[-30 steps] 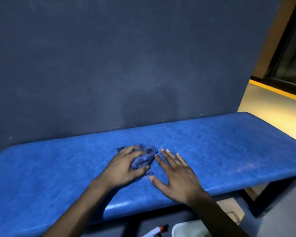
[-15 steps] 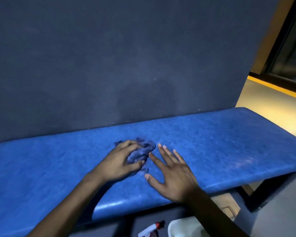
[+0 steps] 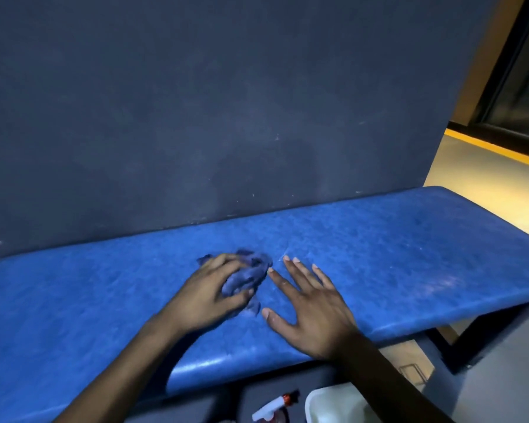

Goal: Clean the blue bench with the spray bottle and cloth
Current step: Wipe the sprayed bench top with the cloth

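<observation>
— Two hands are down on our long blue padded bench (image 3: pixel 394 254), both near the middle of its length. Where is the cloth?

— Our left hand (image 3: pixel 209 296) has the crumpled dark-blue cloth (image 3: pixel 248 277) bunched under curled fingers, pressed to the seat about midway between the back edge and the front edge. Our right hand (image 3: pixel 313 312) lies flat and open just beside it, fingers spread, holding nothing; its index tip nearly touches the cloth.

— Which way should the wipe run?

— We judge it should follow the bench's long axis, left end to right end. The cloth sits just left of the open hand, so the left hand is nearest. The pale smudges lie toward the right end, near the front edge, well apart from the cloth.

— And the spray bottle?

— Our white spray bottle with the red nozzle (image 3: pixel 275 409) lies below the front edge, beside a white container (image 3: pixel 330 404), untouched.

— Anything changed from a second ago?

— Very little. Both hands hold the same pose, and the cloth has stayed in much the same spot; mostly our view has shifted.
</observation>
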Available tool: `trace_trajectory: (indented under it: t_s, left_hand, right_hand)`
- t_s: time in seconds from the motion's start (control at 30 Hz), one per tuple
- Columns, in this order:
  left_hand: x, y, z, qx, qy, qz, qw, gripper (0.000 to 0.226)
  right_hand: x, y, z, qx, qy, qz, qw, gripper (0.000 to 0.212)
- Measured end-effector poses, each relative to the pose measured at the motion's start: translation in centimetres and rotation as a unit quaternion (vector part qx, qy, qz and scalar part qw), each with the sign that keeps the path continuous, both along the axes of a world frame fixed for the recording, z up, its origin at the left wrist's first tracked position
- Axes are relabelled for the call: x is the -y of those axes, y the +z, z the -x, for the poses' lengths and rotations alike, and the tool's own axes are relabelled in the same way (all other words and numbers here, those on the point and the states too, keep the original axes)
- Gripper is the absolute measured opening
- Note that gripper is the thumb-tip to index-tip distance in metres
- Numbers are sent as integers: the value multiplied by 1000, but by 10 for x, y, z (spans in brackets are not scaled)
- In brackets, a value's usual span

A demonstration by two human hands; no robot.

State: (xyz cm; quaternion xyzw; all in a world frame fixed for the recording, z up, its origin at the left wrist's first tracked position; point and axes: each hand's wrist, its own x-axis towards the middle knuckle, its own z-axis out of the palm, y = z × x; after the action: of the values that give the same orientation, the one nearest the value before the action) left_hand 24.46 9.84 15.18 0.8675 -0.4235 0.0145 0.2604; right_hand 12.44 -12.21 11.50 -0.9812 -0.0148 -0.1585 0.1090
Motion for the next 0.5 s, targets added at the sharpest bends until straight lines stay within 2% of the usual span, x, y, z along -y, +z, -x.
trace_trajectory:
  t_s: [0.07, 0.13, 0.2, 0.27, 0.37, 0.5]
  left_hand:
    - [-33, 0, 12, -13, -10, -5, 1000, 46]
    - [-43, 2, -3, -1, 29, 4, 1000, 44]
    - [-27, 8, -25, 21, 100, 20, 995, 46]
    - [1, 10, -43, 5, 140, 22, 990, 53]
    - [27, 5, -38, -12, 106, 8, 994, 62]
    - [-16, 6, 10, -31, -10, 13, 999, 40]
  right_hand:
    - [-1, 0, 0, 0, -2, -2, 1000, 78]
    - [-2, 0, 0, 0, -5, -2, 1000, 79]
    - [-1, 1, 0, 2, -7, -3, 1000, 79]
    - [-1, 1, 0, 1, -7, -2, 1000, 78]
    - [-1, 0, 0, 1, -5, 0, 1000, 78]
    - [0, -1, -1, 3, 0, -3, 1000, 77]
